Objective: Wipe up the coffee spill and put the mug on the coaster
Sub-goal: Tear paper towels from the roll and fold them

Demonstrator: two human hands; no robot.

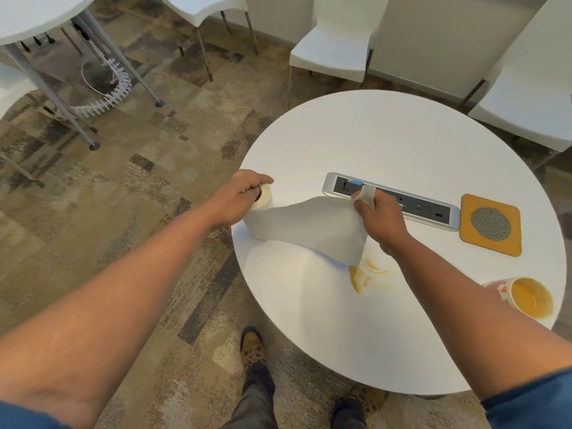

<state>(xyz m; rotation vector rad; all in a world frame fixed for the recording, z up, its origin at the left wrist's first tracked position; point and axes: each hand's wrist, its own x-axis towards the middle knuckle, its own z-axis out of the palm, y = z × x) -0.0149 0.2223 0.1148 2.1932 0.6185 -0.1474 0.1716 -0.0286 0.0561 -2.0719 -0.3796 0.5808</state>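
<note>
Head view showed my left hand (240, 196) with its grip curled over the top of the roll (263, 215), which stood at the left edge of the tabletop (402, 134). My right hand (379, 216) pinched the loose sheet (325, 226), drawn out taut from the roll above the tabletop. The spill (366, 275) lay just below the sheet's hanging corner. The mug (526, 297) stood near the right edge, well apart from the coaster (490, 224), which lay beside the power strip (391, 201)

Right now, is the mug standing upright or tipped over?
Upright. The mug stands on the table, its open mouth facing up, with brownish coffee visible inside.
</note>
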